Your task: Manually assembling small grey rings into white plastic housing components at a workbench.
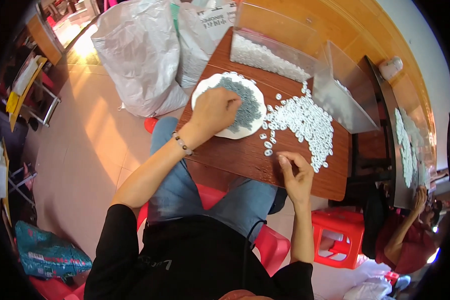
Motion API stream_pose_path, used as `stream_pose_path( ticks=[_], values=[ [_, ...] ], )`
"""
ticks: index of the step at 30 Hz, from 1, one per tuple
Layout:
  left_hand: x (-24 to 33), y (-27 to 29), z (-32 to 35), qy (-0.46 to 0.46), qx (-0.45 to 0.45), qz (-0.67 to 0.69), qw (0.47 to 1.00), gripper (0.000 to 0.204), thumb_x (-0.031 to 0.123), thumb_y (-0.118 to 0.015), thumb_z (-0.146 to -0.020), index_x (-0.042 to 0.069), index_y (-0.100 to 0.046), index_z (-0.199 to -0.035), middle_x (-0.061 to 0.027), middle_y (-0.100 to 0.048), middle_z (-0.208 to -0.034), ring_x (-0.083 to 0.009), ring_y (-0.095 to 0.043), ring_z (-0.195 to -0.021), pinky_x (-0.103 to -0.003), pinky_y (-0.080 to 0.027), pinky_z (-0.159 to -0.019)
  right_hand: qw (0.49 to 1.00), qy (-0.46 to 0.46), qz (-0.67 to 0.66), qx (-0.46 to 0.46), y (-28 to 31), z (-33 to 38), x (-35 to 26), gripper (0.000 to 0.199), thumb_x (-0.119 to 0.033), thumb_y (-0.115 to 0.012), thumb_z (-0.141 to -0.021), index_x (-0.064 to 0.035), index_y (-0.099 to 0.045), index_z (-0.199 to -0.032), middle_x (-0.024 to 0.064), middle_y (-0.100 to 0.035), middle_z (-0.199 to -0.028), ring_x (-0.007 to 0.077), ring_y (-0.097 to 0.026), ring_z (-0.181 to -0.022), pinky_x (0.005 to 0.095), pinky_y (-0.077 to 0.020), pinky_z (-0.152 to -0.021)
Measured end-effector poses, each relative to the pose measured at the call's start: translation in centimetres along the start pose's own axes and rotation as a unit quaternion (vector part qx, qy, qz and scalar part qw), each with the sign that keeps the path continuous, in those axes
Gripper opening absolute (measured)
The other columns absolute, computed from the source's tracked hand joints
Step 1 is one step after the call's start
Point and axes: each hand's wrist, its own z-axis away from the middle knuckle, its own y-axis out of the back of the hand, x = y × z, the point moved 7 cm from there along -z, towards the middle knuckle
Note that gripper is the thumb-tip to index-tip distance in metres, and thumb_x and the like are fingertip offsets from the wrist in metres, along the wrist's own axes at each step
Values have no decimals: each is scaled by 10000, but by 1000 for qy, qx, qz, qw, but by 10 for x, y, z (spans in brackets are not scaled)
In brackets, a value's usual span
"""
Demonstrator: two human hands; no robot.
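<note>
My left hand (216, 111) is over a white, wavy-rimmed plate (237, 134) heaped with small grey pieces (250, 106). Its fingers are curled together at the heap, and whatever they pinch is hidden. Near the front edge of the brown table (220, 162), my right hand (298, 177) has thumb and forefinger drawn together. Anything between those fingertips is too small to name. Just beyond it spreads a pile of small white oval pieces with holes (305, 117). A few of them lie apart between the plate and my right hand.
Two clear plastic boxes stand at the table's far side: one box (272, 35) holds white pieces, the other box (345, 107) is beside it. White sacks (137, 55) stand far left. A red stool (337, 237) and a person in red (410, 240) are at right.
</note>
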Motion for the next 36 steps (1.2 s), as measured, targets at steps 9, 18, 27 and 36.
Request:
stream_pose_path(
  ticks=[9,18,27,36],
  values=[
    [-3,-30,22,150,-81,292,941,174,136,-613,-909,-21,-669,-862,29,-625,-749,-17,-491,-649,-177,-382,-581,968,-127,-215,-17,-13,-12,9,148,-111,-653,-885,3,-665,-979,23,-672,-809,49,-578,-692,184,-441,-593],
    [55,-57,61,106,-181,372,904,134,100,-614,-891,-26,-630,-851,3,-609,-719,-33,-507,-663,-204,-408,-587,950,-162,-263,-43,-8,0,2,122,-149,-655,-892,-27,-658,-888,38,-672,-778,56,-591,-694,191,-437,-593],
    [69,-64,70,142,-259,383,875,136,92,-615,-877,-37,-629,-835,-5,-602,-719,-40,-504,-674,-214,-419,-602,958,-167,-232,-35,2,14,2,102,-128,-631,-901,-31,-640,-872,20,-651,-759,55,-581,-688,188,-440,-615],
    [62,-84,88,288,-220,521,773,192,209,-591,-937,21,-631,-941,-28,-656,-768,-54,-584,-636,-182,-455,-550,957,-125,-260,23,-10,13,-8,61,-74,-651,-881,-14,-640,-879,-11,-608,-757,26,-508,-682,177,-403,-617]
  ],
)
